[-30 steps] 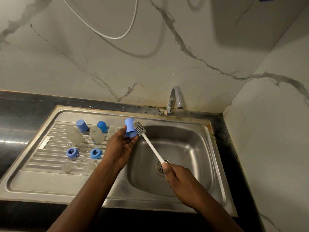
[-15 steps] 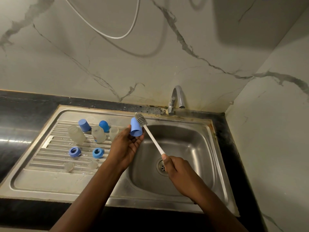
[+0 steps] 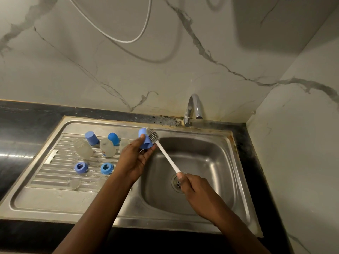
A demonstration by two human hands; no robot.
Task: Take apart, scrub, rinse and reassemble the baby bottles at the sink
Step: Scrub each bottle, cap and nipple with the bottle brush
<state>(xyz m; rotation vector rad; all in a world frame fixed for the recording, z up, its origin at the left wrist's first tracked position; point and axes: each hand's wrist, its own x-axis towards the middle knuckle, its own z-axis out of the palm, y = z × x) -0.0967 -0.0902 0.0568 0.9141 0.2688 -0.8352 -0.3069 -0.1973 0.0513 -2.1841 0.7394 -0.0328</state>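
The left hand [image 3: 134, 158] holds a blue cap [image 3: 143, 139] over the edge of the metal sink [image 3: 229, 162], fingers curled round it. The grey bristly head of the brush [image 3: 152, 135] touches its side — the right hand [image 3: 194, 187] grips the end of the white handle. On the ridged draining board [image 3: 55, 171] lie two cloudy bottles [image 3: 83, 149], two blue rings [image 3: 80, 167] and more blue caps [image 3: 91, 138]; a tiny mark on one bottle is too small to read.

so the blue cap [image 3: 144, 139] is up in the air, tilted, with the brush [image 3: 166, 155] head right against its side. The two frosted bottles [image 3: 83, 149] [image 3: 107, 147] and two blue rings [image 3: 80, 167] [image 3: 106, 168] sit on the drainboard [image 3: 55, 174].
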